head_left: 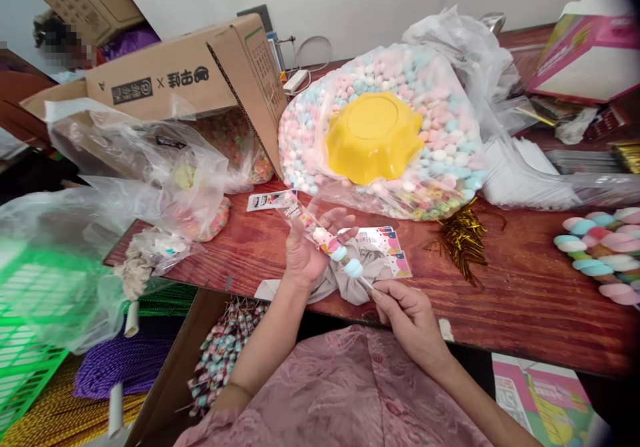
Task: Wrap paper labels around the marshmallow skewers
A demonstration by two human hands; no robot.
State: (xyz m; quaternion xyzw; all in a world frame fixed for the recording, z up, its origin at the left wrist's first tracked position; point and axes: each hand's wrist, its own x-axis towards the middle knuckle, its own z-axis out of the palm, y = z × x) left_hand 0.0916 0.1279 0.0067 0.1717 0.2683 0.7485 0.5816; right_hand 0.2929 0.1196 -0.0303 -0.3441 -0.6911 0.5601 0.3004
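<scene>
My left hand (306, 255) curls around a clear printed bag (311, 225), with its thumb and fingers on either side. Partly inside the bag is a marshmallow skewer (353, 268), its blue and white pieces showing at the lower end. Lower right, my right hand (407, 310) pinches the skewer's thin white stick between thumb and fingers. Beneath the hands lie a crumpled grey cloth (357, 283) and a few printed cards (400, 260). Another printed wrapper (265, 200) rests on the table just beyond my left hand.
A big bag of marshmallows (450, 120) with a yellow bowl (375, 137) upside down on it stands at the back. Cardboard box (185, 73) at left; gold tinsel ties (465, 240) and finished marshmallow skewers (600, 253) at right. Wrapped skewers (225, 347) fill a box below the table edge.
</scene>
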